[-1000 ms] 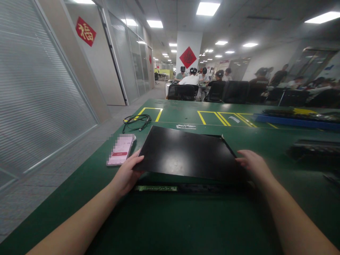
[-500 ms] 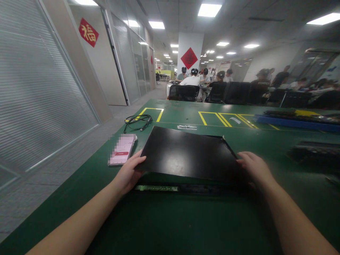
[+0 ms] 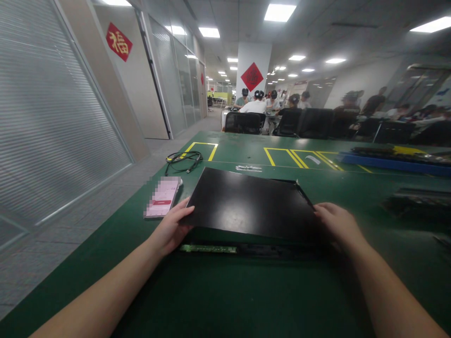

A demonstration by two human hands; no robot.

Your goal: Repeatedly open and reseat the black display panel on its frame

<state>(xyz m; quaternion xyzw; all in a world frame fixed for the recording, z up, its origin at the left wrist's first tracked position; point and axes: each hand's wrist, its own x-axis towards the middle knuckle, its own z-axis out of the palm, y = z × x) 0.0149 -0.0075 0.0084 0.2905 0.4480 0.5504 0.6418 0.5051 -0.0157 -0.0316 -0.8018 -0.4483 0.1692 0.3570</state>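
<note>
The left hand (image 3: 172, 231) pinches the left edge of a black panel (image 3: 243, 202), with the thumb on the top face and the other fingers underneath. The right hand (image 3: 336, 223) has its fingers curled at the opposite edge; I cannot tell whether it pinches the panel itself or the dark frame (image 3: 282, 251) there. The panel lies between both hands, over the frame, and its near edge stands apart above the frame's near bar, where a green strip (image 3: 211, 249) is visible. I think the panel is held by its sides so that its weight is shared and the glossy face is little touched. The two forearms come from the lower corners and lean inward, with the palms turned toward each other. Just beside the left hand, a phone (image 3: 163, 199) lies on the green worktop (image 3: 246, 300), perhaps so that its screen can be read. Beyond it is a coiled black cable (image 3: 192, 165), and far on the right stands a blue tray (image 3: 394, 163).
</note>
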